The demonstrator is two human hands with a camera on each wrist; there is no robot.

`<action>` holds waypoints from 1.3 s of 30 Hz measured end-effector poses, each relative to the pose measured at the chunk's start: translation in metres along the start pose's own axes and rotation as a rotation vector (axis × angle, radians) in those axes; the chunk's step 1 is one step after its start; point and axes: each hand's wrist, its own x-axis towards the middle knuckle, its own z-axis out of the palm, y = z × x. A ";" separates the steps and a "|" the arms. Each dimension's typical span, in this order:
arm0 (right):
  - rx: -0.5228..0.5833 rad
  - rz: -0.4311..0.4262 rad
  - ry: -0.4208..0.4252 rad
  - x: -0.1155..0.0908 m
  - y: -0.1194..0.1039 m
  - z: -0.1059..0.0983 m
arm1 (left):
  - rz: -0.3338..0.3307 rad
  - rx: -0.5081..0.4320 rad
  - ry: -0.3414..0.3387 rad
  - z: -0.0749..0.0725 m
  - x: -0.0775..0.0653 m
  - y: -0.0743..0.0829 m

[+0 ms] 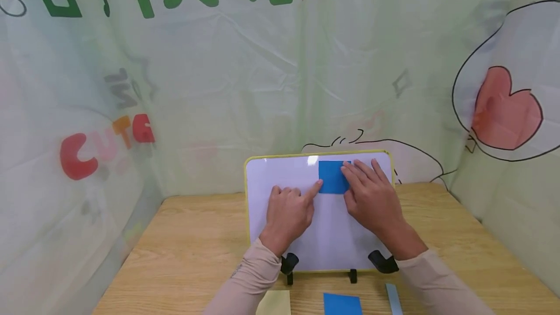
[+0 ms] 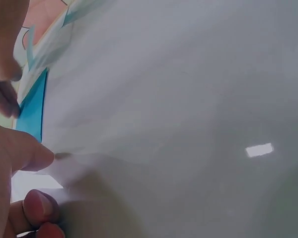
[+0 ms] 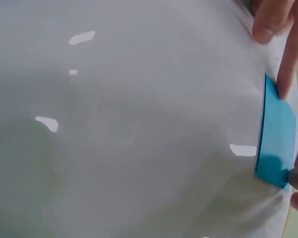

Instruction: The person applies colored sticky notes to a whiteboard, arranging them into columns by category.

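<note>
A blue square of paper [image 1: 333,179] lies flat against the upper right part of a whiteboard [image 1: 271,174] with a yellow rim. My left hand [image 1: 288,213] touches the paper's left edge with one extended finger; its other fingers are bent. On the right edge of the same paper, my right hand [image 1: 372,196] rests with its fingers fairly straight, pointing up. In the right wrist view, fingertips from both hands touch the blue paper [image 3: 277,134]. The left wrist view shows only a narrow strip of the blue paper [image 2: 34,109].
The board leans on a stand with black feet [image 1: 382,261] on a wooden table [image 1: 197,237]. Along the front lie a pale yellow paper [image 1: 275,303], another blue paper [image 1: 342,304] and a light blue strip [image 1: 393,298]. A printed curtain [image 1: 218,86] hangs behind.
</note>
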 end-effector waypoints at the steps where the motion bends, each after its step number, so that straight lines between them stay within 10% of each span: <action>1: 0.015 -0.005 0.017 0.001 -0.001 0.000 | 0.001 -0.003 0.000 0.000 0.000 0.001; 14: 0.168 -0.178 0.033 0.017 -0.015 0.020 | 0.025 0.032 0.054 0.000 0.000 0.001; 39: 0.047 -0.103 -0.073 -0.002 0.010 0.006 | -0.010 0.025 -0.028 -0.002 0.003 0.003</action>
